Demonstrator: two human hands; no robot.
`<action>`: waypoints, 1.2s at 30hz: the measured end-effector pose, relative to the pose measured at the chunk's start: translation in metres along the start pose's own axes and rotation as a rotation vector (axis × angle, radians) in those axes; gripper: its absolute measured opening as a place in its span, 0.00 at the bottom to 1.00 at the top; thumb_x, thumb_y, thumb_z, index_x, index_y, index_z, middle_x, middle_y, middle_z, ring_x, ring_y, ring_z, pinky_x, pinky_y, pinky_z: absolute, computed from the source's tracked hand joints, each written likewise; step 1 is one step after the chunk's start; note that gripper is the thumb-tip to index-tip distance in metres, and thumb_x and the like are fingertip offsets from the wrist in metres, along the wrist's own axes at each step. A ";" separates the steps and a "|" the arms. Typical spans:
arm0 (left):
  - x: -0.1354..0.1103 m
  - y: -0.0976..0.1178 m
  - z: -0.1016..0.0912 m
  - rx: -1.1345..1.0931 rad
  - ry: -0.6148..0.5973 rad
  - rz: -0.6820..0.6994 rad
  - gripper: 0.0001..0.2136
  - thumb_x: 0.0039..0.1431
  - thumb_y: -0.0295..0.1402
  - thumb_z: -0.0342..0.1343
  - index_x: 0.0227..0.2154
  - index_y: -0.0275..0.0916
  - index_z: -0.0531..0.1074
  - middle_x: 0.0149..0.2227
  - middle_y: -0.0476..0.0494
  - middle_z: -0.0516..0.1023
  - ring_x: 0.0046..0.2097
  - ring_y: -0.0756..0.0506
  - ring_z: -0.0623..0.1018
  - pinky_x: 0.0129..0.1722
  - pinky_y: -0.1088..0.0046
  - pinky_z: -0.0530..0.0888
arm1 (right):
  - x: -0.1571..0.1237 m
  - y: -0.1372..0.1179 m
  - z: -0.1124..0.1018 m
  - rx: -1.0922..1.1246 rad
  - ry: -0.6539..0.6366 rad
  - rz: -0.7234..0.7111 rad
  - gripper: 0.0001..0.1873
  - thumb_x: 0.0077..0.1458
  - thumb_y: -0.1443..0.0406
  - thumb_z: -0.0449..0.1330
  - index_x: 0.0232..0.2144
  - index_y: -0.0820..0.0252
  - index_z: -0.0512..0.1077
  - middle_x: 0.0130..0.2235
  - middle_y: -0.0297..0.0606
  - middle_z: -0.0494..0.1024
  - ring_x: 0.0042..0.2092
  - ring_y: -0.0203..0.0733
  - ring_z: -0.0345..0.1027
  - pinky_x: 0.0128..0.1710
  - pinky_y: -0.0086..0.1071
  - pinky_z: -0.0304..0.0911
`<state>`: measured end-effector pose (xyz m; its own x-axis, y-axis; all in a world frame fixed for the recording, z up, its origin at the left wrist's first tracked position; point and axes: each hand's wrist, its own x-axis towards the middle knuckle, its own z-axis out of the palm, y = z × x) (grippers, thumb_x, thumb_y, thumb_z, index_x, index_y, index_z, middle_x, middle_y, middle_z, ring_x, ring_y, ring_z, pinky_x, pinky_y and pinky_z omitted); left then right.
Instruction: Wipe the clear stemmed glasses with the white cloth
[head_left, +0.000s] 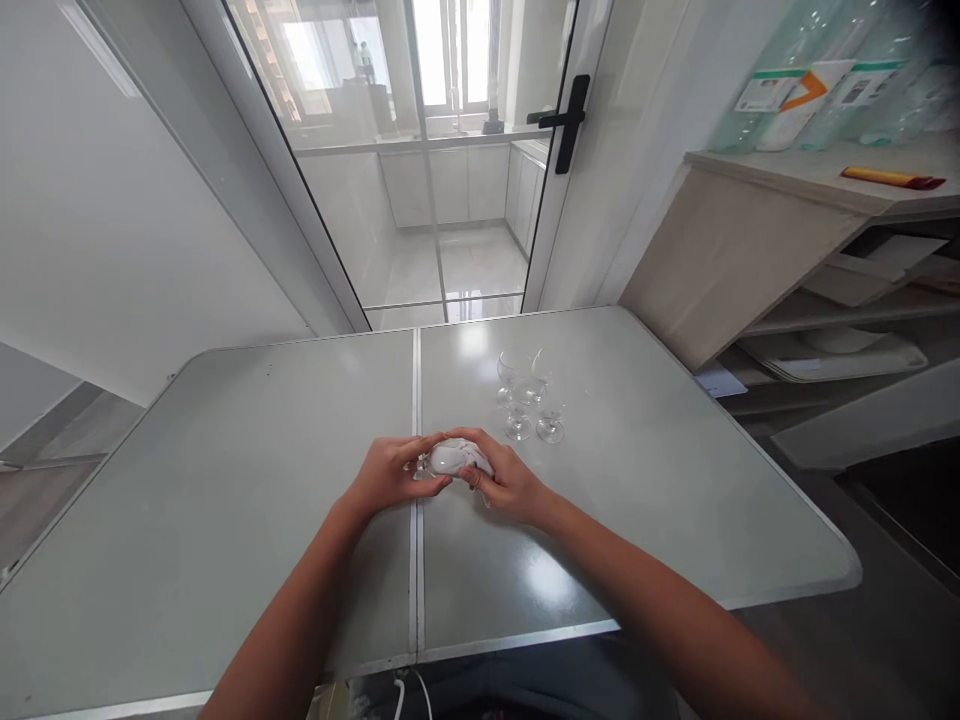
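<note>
Together, left hand (396,468) and right hand (501,478) around white object (451,458).

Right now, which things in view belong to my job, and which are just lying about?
Job:
- white item (kind unclear) between left hand and right hand
- probably stemmed glasses

Apparently lying about:
- plastic bottles
- yellow-and-red packet

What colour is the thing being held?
The held thing is mostly white; the head view shows it best.
</note>
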<state>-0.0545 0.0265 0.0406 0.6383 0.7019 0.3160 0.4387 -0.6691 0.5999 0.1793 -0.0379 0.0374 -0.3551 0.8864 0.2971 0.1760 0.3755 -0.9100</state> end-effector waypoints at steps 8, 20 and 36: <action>0.008 -0.001 -0.009 -0.774 -0.524 -0.549 0.23 0.60 0.51 0.61 0.31 0.32 0.80 0.18 0.50 0.69 0.18 0.55 0.61 0.19 0.76 0.56 | -0.002 0.008 -0.016 -0.248 -0.225 -0.257 0.25 0.67 0.62 0.60 0.64 0.55 0.65 0.42 0.41 0.74 0.42 0.43 0.68 0.45 0.37 0.67; 0.001 0.002 0.003 0.067 -0.009 -0.024 0.22 0.59 0.47 0.64 0.50 0.37 0.80 0.23 0.51 0.74 0.24 0.52 0.71 0.29 0.76 0.67 | 0.002 0.001 -0.012 0.034 -0.005 0.085 0.23 0.71 0.55 0.53 0.64 0.54 0.62 0.39 0.35 0.76 0.37 0.38 0.68 0.41 0.33 0.66; 0.003 0.012 0.012 -0.160 -0.131 -0.125 0.21 0.57 0.46 0.66 0.50 0.41 0.80 0.29 0.50 0.79 0.25 0.53 0.70 0.27 0.78 0.69 | 0.000 0.008 -0.018 -0.230 -0.100 -0.206 0.24 0.67 0.66 0.58 0.64 0.52 0.66 0.43 0.41 0.78 0.42 0.45 0.68 0.44 0.39 0.67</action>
<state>-0.0397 0.0181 0.0396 0.6663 0.7324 0.1403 0.4206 -0.5245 0.7402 0.1972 -0.0297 0.0356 -0.4909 0.7590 0.4277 0.2897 0.6052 -0.7415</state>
